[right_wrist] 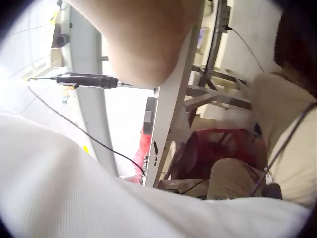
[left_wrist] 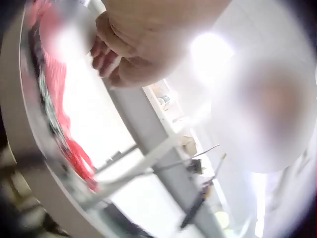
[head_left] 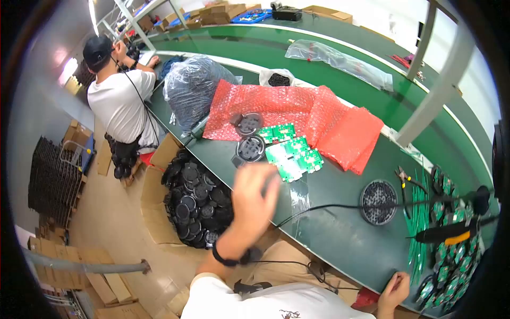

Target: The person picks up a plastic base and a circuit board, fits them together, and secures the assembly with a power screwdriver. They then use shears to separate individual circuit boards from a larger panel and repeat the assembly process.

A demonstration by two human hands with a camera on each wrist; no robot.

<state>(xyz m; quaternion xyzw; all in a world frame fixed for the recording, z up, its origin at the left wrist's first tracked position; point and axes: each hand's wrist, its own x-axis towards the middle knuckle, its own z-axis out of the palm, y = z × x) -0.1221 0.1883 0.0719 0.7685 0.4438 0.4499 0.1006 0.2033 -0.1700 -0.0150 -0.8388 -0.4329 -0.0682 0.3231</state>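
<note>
My left hand (head_left: 252,199), blurred, hovers at the near table edge with its fingers loosely bent and nothing seen in them. Just beyond it lie two round black plastic housings (head_left: 251,148) and several green circuit boards (head_left: 289,154). In the left wrist view the same hand (left_wrist: 143,44) shows bent fingers with no object in them. My right hand (head_left: 396,290) rests curled at the table's near right edge; I cannot tell whether it holds something small. From the right wrist view only the heel of that hand (right_wrist: 143,54) shows, with its fingers hidden.
Red bubble wrap (head_left: 260,101) covers the table behind the boards. A round dish of small dark pieces (head_left: 379,202), cutters (head_left: 405,183), green strands (head_left: 419,234) and a hanging electric screwdriver (head_left: 449,232) are on the right. A carton of black housings (head_left: 159,212) stands below. Another person (head_left: 119,87) sits farther left.
</note>
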